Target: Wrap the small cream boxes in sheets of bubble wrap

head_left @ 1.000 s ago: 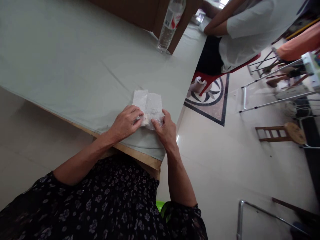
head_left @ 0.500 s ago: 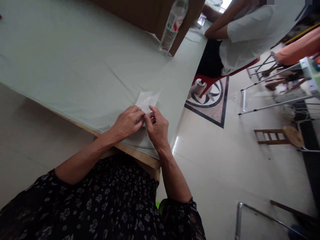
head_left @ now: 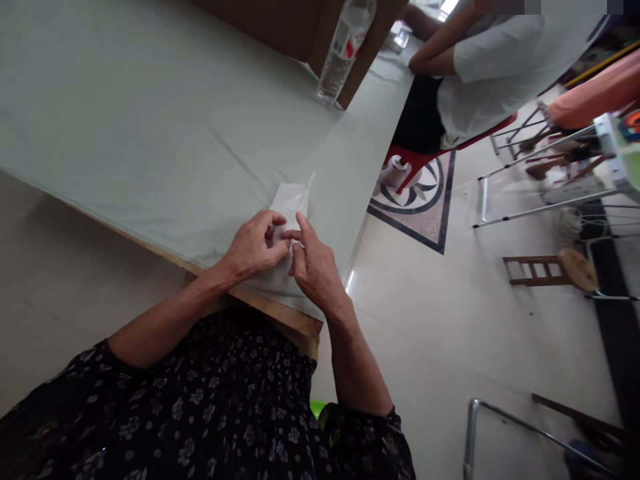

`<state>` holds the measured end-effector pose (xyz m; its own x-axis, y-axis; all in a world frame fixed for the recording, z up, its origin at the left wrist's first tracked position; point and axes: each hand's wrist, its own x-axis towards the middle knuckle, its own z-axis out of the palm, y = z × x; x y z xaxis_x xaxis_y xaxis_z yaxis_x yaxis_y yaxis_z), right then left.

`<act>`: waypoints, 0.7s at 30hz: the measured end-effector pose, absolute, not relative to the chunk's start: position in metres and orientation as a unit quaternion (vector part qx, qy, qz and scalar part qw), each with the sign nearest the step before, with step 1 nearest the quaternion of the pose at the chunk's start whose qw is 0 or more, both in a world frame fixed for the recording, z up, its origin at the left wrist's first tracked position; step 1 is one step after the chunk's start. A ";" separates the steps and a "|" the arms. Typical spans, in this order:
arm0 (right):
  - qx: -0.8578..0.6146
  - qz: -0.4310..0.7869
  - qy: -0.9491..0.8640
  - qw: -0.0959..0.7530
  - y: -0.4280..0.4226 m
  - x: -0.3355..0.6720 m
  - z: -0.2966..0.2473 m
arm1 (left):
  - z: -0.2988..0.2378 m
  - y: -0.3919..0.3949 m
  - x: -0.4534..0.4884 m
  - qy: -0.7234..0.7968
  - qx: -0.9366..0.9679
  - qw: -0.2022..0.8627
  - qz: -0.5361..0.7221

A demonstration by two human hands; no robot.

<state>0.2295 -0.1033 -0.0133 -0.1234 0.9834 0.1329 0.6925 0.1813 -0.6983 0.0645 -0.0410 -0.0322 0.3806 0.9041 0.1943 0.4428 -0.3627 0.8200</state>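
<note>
“So, where is the white wrap [head_left: 290, 198]?”

“It lies on the pale green table [head_left: 150, 133], close to the corner by the person. It is folded, and one thin edge sticks up on the right.”

“What is the left hand [head_left: 256, 245] doing?”

“It is at the near end of the wrap. Its thumb and pointing finger curve with a gap between them.”

“And the right hand [head_left: 317, 270]?”

“Its fingers are spread. One reaches over the wrap toward the left hand. I can't tell if it pushes down.”

“What else is on the table?”

“A clear bottle [head_left: 340, 67] with a red and white label, up next to a brown box [head_left: 265, 23].”

“Who is that past the bottle?”

“A person in a white shirt [head_left: 500, 73], sitting on a red chair [head_left: 416, 159].”
</note>
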 end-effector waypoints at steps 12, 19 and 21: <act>-0.618 0.231 -0.597 0.457 -0.080 0.252 -0.042 | -0.038 -0.048 0.076 0.457 0.782 0.272 0.325; -0.588 0.177 -0.645 0.454 -0.053 0.247 -0.062 | -0.034 -0.042 0.075 0.471 0.795 0.280 0.260; -0.586 0.165 -0.660 0.440 -0.048 0.245 -0.063 | -0.033 -0.041 0.074 0.460 0.801 0.280 0.260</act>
<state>0.2446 -0.0483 -0.0633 0.0737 0.9183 0.3890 0.6285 0.2601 -0.7331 0.0741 -0.0408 -0.0331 0.4408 0.8834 0.1589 0.5919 -0.4192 0.6884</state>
